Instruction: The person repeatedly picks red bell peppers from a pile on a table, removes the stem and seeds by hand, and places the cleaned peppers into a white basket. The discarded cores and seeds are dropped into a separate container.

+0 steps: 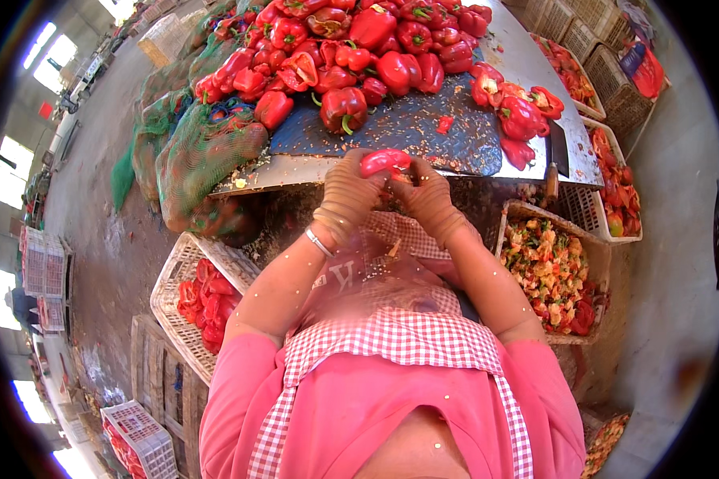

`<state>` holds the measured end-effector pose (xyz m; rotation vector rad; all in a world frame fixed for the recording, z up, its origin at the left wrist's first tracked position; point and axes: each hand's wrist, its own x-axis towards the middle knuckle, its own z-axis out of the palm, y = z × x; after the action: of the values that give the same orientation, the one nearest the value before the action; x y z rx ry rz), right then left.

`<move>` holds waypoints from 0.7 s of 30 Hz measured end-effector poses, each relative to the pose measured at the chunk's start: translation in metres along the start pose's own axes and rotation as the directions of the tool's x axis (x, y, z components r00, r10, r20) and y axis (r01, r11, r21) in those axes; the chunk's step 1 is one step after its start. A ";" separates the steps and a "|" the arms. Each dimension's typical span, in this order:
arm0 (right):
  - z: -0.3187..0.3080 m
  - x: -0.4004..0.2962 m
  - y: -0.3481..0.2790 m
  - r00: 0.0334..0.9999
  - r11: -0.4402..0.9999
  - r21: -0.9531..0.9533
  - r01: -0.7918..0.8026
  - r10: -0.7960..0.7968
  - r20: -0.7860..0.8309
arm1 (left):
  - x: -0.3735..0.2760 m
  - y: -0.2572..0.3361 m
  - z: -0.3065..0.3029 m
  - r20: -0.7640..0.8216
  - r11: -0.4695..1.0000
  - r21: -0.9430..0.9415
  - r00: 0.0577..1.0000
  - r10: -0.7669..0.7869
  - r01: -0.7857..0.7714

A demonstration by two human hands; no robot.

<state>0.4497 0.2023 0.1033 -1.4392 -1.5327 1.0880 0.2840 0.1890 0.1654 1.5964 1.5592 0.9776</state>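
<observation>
Both hands wear tan gloves and meet just over the near edge of the metal-topped table (299, 169). My left hand (350, 190) grips a red bell pepper piece (386, 161) from one side. From the other side my right hand (425, 194) has its fingers on the same piece, whose underside is partly hidden by the gloves. Beyond them lies a blue mat (407, 129) strewn with seeds and pepper scraps. A heap of red bell peppers (389, 72) covers the far part. At the right lies a wide-bladed knife (556, 152), its wooden handle jutting past the edge.
Green mesh sacks (210, 158) bulge against the table's left side. A plastic crate (177, 263) of red pepper pieces stands at lower left. To my right are a crate (509, 209) of cores and trimmings and another crate (626, 239) of pepper pieces. A wooden pallet (156, 359) lies at left.
</observation>
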 end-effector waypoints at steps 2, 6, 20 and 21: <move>-0.007 0.003 0.006 0.979 0.956 0.254 -0.146 0.103 0.174 | -0.001 0.007 -0.007 0.054 0.961 -0.246 0.992 -0.114 0.124; -0.026 -0.013 -0.024 0.883 0.610 0.695 -0.381 0.016 0.469 | 0.002 0.004 -0.022 0.276 0.760 -0.565 0.942 -0.192 0.321; -0.064 -0.015 0.043 0.936 0.949 -0.310 -0.051 -0.063 -0.346 | -0.001 -0.007 -0.005 0.043 0.888 -0.413 0.978 -0.202 0.202; -0.091 -0.023 0.058 0.903 0.980 -0.133 -0.149 0.080 -0.423 | -0.002 -0.011 -0.014 0.007 0.878 -0.439 0.978 -0.209 0.191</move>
<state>0.5571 0.1879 0.0814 -1.7614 -1.2609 0.6693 0.2670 0.1872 0.1626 1.0851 1.3735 1.1527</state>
